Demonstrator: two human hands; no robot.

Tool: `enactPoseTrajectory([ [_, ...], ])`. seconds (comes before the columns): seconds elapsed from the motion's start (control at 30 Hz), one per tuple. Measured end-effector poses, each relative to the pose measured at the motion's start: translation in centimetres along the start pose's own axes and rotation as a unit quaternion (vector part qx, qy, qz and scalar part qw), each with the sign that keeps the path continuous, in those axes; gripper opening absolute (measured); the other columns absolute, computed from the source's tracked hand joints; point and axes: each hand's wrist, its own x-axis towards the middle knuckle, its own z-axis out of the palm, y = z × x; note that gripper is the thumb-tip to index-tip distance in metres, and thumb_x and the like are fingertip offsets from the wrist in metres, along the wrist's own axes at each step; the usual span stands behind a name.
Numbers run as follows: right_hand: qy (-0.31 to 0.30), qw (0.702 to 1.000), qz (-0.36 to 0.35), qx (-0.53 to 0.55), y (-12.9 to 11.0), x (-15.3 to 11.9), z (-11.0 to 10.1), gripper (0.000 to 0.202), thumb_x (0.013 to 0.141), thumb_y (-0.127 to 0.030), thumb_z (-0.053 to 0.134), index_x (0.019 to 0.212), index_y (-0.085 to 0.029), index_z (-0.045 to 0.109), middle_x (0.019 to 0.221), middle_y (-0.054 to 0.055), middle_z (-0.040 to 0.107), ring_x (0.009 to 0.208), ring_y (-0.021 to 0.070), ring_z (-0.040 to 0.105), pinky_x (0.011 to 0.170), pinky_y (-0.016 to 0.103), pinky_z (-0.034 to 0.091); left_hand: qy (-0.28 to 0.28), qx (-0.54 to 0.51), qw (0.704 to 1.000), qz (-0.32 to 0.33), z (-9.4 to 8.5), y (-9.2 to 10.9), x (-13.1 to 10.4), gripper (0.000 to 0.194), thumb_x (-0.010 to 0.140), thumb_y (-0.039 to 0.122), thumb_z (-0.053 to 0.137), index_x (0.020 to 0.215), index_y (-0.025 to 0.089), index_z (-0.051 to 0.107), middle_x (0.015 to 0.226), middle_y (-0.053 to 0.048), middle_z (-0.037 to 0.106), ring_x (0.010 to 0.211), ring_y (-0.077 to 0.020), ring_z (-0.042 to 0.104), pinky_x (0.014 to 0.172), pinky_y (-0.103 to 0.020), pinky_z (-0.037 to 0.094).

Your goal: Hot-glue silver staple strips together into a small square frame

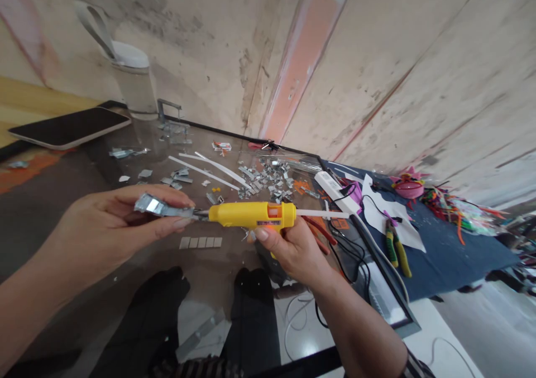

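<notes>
Pinched between the thumb and fingers of my left hand is a small silvery folded piece. My right hand is wrapped round a yellow glue gun, whose nozzle points left and meets the silvery piece near my left fingertips. A white glue stick sticks out of the gun's back end. Below the gun, a row of small grey squares lies on the dark glass table. Whether glue is coming out cannot be seen.
Silvery scraps and white sticks lie behind the hands. A phone and a bottle stand at the back left. On the right are a power strip, cables, pliers and a blue cloth.
</notes>
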Motion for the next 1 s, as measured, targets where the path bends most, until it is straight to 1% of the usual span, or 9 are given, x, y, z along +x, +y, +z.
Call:
enactPoseTrajectory([
  [0.07,0.001,1.000,-0.005,-0.002,0.0,0.0,0.0,0.034,0.085,-0.049,0.062,0.095,-0.017,0.060,0.076,0.002,0.061,0.067,0.0125,0.053,0.062,0.025,0.048,0.004,-0.014,1.000,0.001,0.2,0.3,-0.1,0.027,0.054,0.042,0.083,0.075,0.028,0.075,0.081,0.000,0.078,0.062,-0.0159,0.070,0.055,-0.022,0.059],
  [0.23,-0.004,1.000,-0.010,-0.021,-0.1,0.0,-0.2,0.035,0.086,-0.051,0.061,0.090,-0.016,0.063,0.078,0.004,0.062,0.070,0.0135,0.054,0.063,0.025,0.048,-0.020,-0.013,0.999,-0.028,0.3,0.7,-0.2,0.030,0.055,0.041,0.082,0.081,0.027,0.075,0.069,0.002,0.076,0.049,-0.0117,0.064,0.044,-0.017,0.052],
  [0.37,-0.002,1.000,-0.010,-0.023,-0.1,0.0,-0.2,0.036,0.086,-0.050,0.061,0.097,-0.017,0.064,0.079,0.003,0.062,0.068,0.0129,0.054,0.061,0.024,0.048,-0.013,0.009,1.000,-0.022,0.3,0.6,-0.2,0.033,0.056,0.044,0.082,0.083,0.027,0.075,0.075,0.001,0.078,0.048,-0.0121,0.063,0.040,-0.018,0.050],
  [0.43,-0.005,1.000,-0.015,-0.022,-0.1,0.0,-0.2,0.036,0.086,-0.049,0.062,0.099,-0.017,0.064,0.078,0.003,0.063,0.068,0.0124,0.054,0.061,0.024,0.048,-0.003,0.023,1.000,-0.006,0.4,0.5,-0.3,0.032,0.057,0.044,0.081,0.084,0.027,0.076,0.076,0.001,0.078,0.053,-0.0145,0.066,0.046,-0.021,0.055],
  [0.5,-0.008,1.000,-0.021,-0.021,-0.3,0.0,-0.2,0.036,0.086,-0.048,0.063,0.101,-0.016,0.065,0.079,0.003,0.064,0.067,0.0122,0.054,0.062,0.023,0.050,0.005,0.038,0.999,0.015,0.5,0.5,-0.4,0.029,0.060,0.043,0.080,0.084,0.028,0.076,0.076,0.002,0.077,0.064,-0.0172,0.070,0.058,-0.024,0.059],
  [0.57,-0.007,1.000,-0.024,-0.018,-0.4,0.0,-0.1,0.036,0.086,-0.048,0.063,0.103,-0.016,0.064,0.082,0.003,0.065,0.069,0.0128,0.056,0.064,0.024,0.051,0.008,0.043,0.999,0.033,0.5,0.3,-0.5,0.027,0.062,0.044,0.079,0.084,0.029,0.075,0.076,0.003,0.076,0.070,-0.0176,0.072,0.068,-0.025,0.060],
  [0.67,-0.010,0.999,-0.030,-0.014,-0.7,0.0,0.0,0.035,0.086,-0.048,0.063,0.103,-0.017,0.063,0.090,0.005,0.068,0.078,0.0154,0.062,0.072,0.026,0.053,0.013,0.051,0.998,0.044,0.5,-0.1,-0.7,0.030,0.064,0.046,0.078,0.089,0.030,0.074,0.075,0.005,0.075,0.067,-0.0151,0.071,0.068,-0.023,0.060],
  [0.77,-0.013,0.999,-0.040,-0.013,-0.8,0.0,0.1,0.035,0.086,-0.049,0.062,0.104,-0.018,0.060,0.097,0.006,0.069,0.087,0.0174,0.065,0.079,0.027,0.054,0.026,0.072,0.996,0.046,0.4,-0.5,-0.8,0.035,0.066,0.050,0.077,0.093,0.028,0.073,0.077,0.003,0.075,0.064,-0.0151,0.069,0.069,-0.026,0.060],
  [1.0,-0.014,0.999,-0.035,-0.006,-0.6,0.0,0.1,0.035,0.087,-0.046,0.064,0.109,-0.019,0.060,0.099,0.006,0.071,0.088,0.0177,0.066,0.080,0.029,0.055,0.029,0.078,0.995,0.049,0.4,-0.2,-0.8,0.033,0.066,0.049,0.076,0.092,0.028,0.074,0.076,0.002,0.075,0.064,-0.0162,0.070,0.070,-0.028,0.062],
])
